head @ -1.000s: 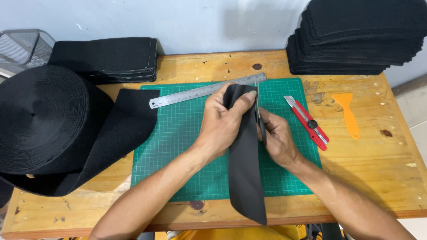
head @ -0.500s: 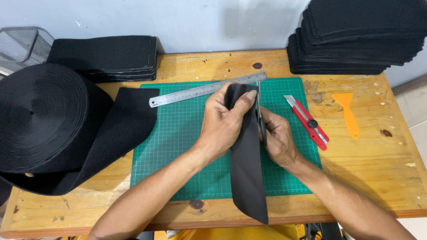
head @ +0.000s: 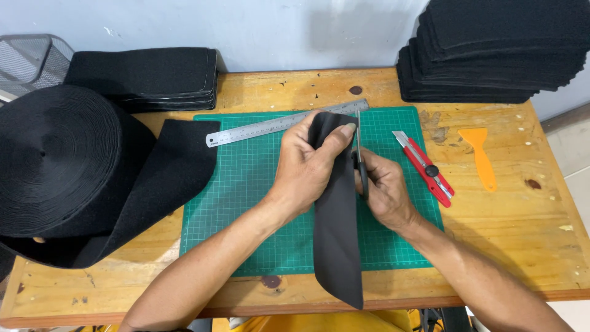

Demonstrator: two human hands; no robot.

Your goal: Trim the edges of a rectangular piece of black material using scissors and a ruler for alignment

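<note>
**Scissors at the edge of a black fabric strip**

A person's left hand [head: 307, 169] is closed around the upper end of a long black fabric strip [head: 337, 233], thumb pressed across its top, holding it above the green cutting mat [head: 246, 203]. The right hand [head: 384, 190], at 3 o'clock from the left, is wrapped around a pair of scissors [head: 359, 154] whose blades point to 12 o'clock along the strip's right edge. The strip hangs toward 6 o'clock, its tail drooping past the near edge of the wooden table [head: 491, 246].

By its sag and soft fold, the strip looks light and limp, felt-like rather than slippery; a pinch close to the cutting line, as the left hand has it, would likely keep it taut.

At 12 o'clock from the hands a steel ruler [head: 283, 123] lies aslant on the mat. At 3 o'clock rest a red utility knife [head: 427, 169] and, farther out, an orange scraper [head: 480, 157]. At 9 o'clock sits a large roll of black material [head: 55, 154], its loose end lying on the mat. Stacks of cut black pieces stand at 10 o'clock [head: 144, 77] and 1 o'clock [head: 491, 52], with a wire mesh basket [head: 27, 58] at the far left.
</note>
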